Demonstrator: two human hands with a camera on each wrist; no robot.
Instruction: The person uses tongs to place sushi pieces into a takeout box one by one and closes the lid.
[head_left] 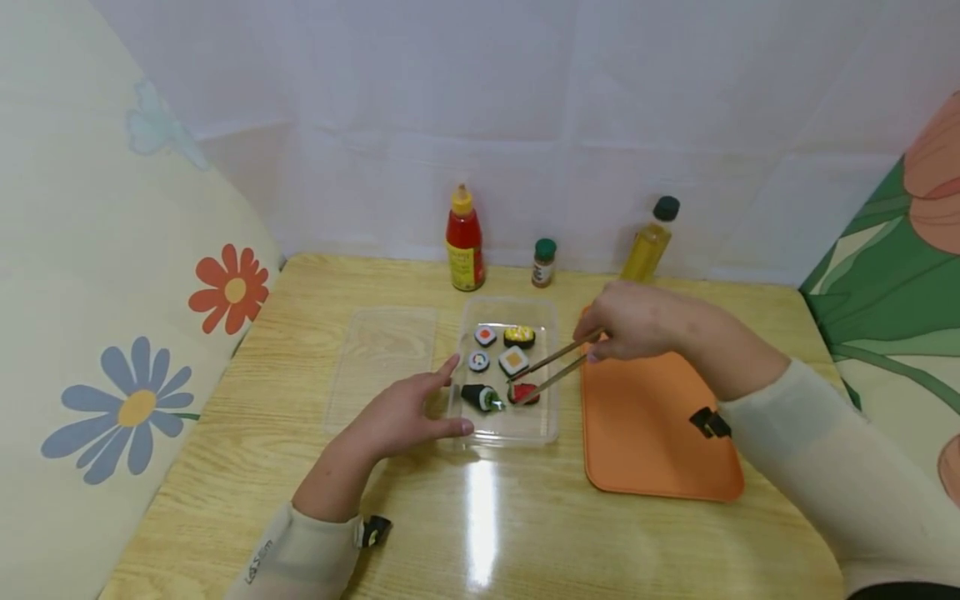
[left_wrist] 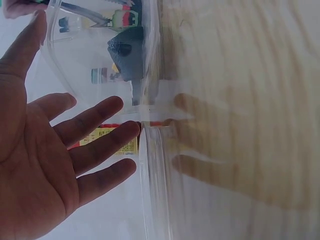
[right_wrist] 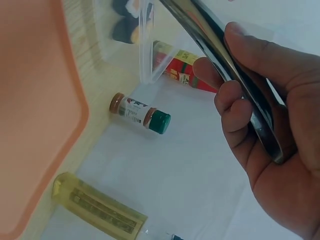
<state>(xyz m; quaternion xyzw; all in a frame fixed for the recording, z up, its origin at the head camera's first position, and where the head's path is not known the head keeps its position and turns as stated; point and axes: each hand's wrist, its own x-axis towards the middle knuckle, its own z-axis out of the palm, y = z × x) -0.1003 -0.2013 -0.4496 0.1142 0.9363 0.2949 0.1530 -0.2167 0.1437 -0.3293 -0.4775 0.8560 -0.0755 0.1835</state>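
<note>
My right hand (head_left: 633, 321) grips a pair of metal tongs (right_wrist: 227, 65), fingers curled round them. Their tips reach into a clear plastic box (head_left: 547, 425), at a red-topped sushi piece (head_left: 525, 392); whether they pinch it I cannot tell. Beside it lies a dark cone-shaped hand roll (head_left: 480, 397). Further back in the box are a yellow-topped piece (head_left: 519, 335) and several rolls, one with a square orange centre (head_left: 513, 361). My left hand (head_left: 401, 412) is spread at the box's left wall, thumb and a fingertip against or close to its rim.
An orange tray (head_left: 652, 442) lies right of the box, under my right forearm. A clear flat lid (head_left: 382, 350) is on the left. Behind stand a red sauce bottle (head_left: 465, 250), a green-capped spice jar (head_left: 543, 265) and an oil bottle (head_left: 647, 250), near the white cloth backdrop.
</note>
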